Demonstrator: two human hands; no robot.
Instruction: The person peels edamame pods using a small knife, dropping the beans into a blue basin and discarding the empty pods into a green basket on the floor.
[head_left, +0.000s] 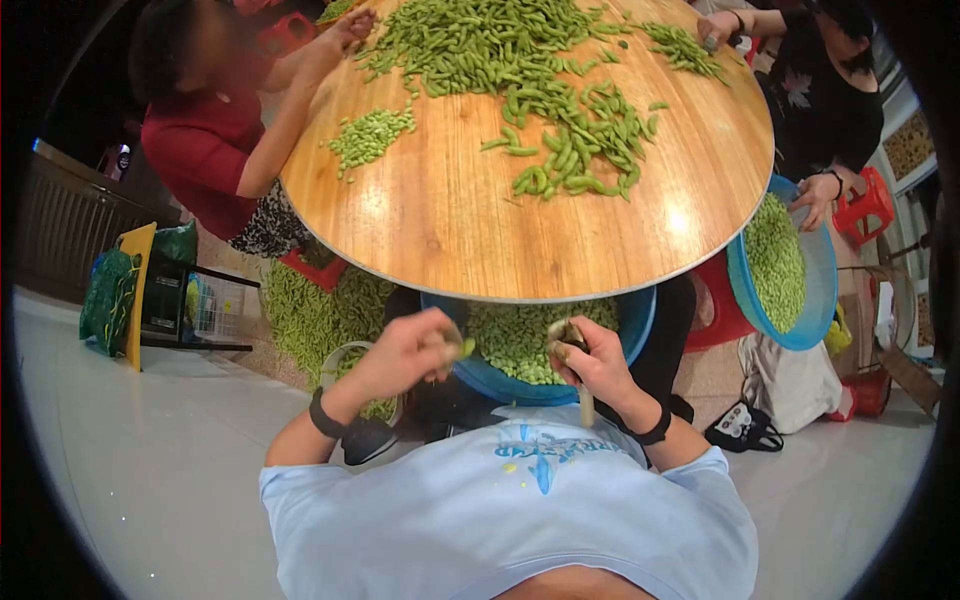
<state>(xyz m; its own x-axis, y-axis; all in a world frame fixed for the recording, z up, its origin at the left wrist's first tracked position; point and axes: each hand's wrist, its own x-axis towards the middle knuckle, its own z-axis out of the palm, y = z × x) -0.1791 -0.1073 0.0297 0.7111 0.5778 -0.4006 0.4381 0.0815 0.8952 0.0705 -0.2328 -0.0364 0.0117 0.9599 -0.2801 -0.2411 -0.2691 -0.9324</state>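
Fingers of the left hand (410, 352) are bent around a blurred green bean (467, 347); those of the right hand (588, 362) curl inward, their grip unclear. The bean is over the blue tub (520, 345) of shelled beans. Beyond, unshelled pods (490, 45) cover part of the round wooden table (420, 215).

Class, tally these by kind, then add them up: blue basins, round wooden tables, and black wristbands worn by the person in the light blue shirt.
Blue basins: 2
Round wooden table: 1
Black wristbands: 2
Total: 5
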